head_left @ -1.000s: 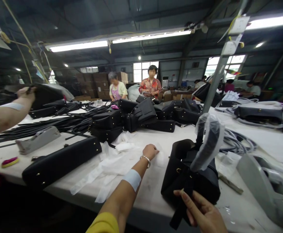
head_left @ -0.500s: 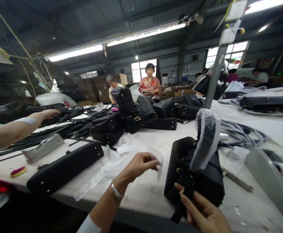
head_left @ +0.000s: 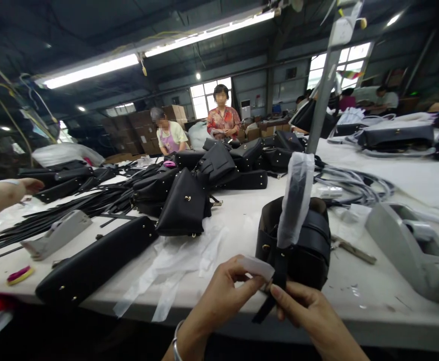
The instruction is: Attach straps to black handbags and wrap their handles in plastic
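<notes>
A black handbag (head_left: 309, 245) stands near the table's front edge, its handle covered by a clear plastic wrap (head_left: 296, 200). My right hand (head_left: 304, 311) pinches the bag's black strap (head_left: 265, 308), whose end hangs toward the table edge. Just left of it, my left hand (head_left: 234, 286) is closed on a whitish translucent strip (head_left: 257, 266), held up against the strap. The fingertips of both hands nearly meet there. More thin white strips (head_left: 181, 260) lie on the table to the left of my hands.
Several black bags (head_left: 219, 165) are piled mid-table. A long black bag (head_left: 95, 260) lies front left by a grey tape dispenser (head_left: 59, 231); another dispenser (head_left: 407, 250) stands right. A metal post (head_left: 322, 95) rises behind. A co-worker's arm (head_left: 1, 195) reaches in from the left.
My left hand has brought the strip right to the strap beside my right hand. A black bag now sits forward of the pile. The co-worker's arm at left has drawn back.
</notes>
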Demonstrator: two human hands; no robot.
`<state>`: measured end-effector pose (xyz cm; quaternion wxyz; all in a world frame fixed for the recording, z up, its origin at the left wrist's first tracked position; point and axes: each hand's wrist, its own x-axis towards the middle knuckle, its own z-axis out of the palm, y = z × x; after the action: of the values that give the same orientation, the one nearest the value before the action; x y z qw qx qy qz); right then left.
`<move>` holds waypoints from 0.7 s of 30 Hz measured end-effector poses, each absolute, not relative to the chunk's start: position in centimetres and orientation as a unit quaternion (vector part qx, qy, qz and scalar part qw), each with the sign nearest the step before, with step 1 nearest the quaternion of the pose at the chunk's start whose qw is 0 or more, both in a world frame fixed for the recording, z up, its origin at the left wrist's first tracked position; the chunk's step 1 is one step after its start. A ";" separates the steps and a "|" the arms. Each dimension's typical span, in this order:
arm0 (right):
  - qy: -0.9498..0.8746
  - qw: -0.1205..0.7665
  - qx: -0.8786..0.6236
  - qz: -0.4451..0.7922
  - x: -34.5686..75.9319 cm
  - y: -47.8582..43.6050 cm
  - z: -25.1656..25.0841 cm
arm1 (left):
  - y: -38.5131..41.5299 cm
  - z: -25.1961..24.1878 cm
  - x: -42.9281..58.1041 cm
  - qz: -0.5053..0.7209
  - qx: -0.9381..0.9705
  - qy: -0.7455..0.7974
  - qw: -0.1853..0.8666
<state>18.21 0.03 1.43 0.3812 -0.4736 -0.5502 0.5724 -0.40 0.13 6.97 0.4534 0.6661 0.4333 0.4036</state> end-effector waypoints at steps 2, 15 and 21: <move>-0.558 0.378 -0.469 0.571 18.3 -0.3 1.8 | -0.1 7.1 -0.3 0.397 0.672 0.433 0.452; -0.594 0.392 -0.455 0.535 18.4 -0.5 2.2 | -0.7 7.5 -0.2 0.389 0.668 0.486 0.408; -0.599 0.396 -0.484 0.500 17.8 -0.7 2.0 | -0.2 6.8 1.2 0.521 0.571 0.464 0.433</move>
<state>17.80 -0.72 1.98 0.3961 -0.4844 -0.5991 0.4995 1.24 -0.17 6.81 0.4327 0.5706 0.4640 0.5215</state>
